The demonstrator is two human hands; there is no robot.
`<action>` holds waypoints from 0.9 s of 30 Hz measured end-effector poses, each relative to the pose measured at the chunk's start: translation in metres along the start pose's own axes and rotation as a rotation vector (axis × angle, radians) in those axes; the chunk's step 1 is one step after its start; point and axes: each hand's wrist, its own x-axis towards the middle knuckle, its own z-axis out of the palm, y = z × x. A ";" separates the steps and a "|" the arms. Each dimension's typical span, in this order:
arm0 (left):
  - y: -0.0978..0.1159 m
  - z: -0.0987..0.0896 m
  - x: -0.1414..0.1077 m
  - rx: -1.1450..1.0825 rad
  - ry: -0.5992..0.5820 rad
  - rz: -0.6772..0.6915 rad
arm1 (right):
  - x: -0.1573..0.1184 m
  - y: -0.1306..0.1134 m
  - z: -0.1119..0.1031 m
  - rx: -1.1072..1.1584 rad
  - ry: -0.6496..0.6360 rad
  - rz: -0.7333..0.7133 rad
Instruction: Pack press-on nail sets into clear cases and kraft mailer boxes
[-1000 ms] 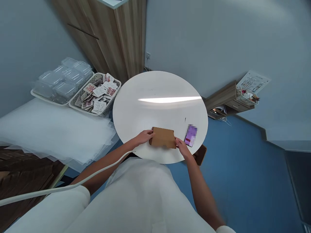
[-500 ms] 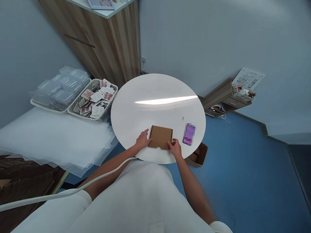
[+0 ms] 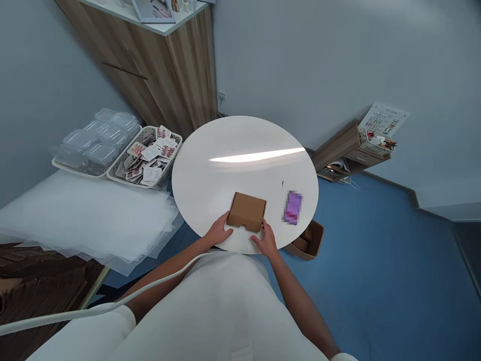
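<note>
A closed brown cardboard box (image 3: 247,206) with a small notch in its front flap lies near the front edge of the round white table (image 3: 210,135). At the box's front left corner is my left hand (image 3: 218,231), its fingertips against the side and its thumb spread away from it. My right hand (image 3: 266,242) is at the front right corner, fingertips at the side, thumb apart and pointing toward the front face. Both hands are open, with no grip around the box. A phone-shaped purple item (image 3: 292,207), blurred by pixels, lies to the right of the box.
Left of the table, a basket of printed cards (image 3: 150,159) and a tray of clear plastic boxes (image 3: 99,140) stand beside stacked translucent sheets (image 3: 86,215). An open carton (image 3: 313,243) sits below the table's right edge. A white cable (image 3: 150,278) crosses my left arm.
My thumbs have come off the box's top, and both hands have drawn back toward me to its front corners. The box's front face now shows more.
</note>
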 end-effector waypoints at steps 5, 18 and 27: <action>0.012 -0.006 0.000 0.038 0.086 0.055 | 0.005 -0.013 -0.012 0.077 -0.002 -0.027; 0.051 -0.050 0.039 0.282 0.078 0.024 | 0.050 -0.057 -0.079 -0.070 -0.071 0.118; 0.053 -0.067 0.061 0.323 -0.047 0.069 | 0.069 -0.068 -0.090 0.049 -0.212 0.247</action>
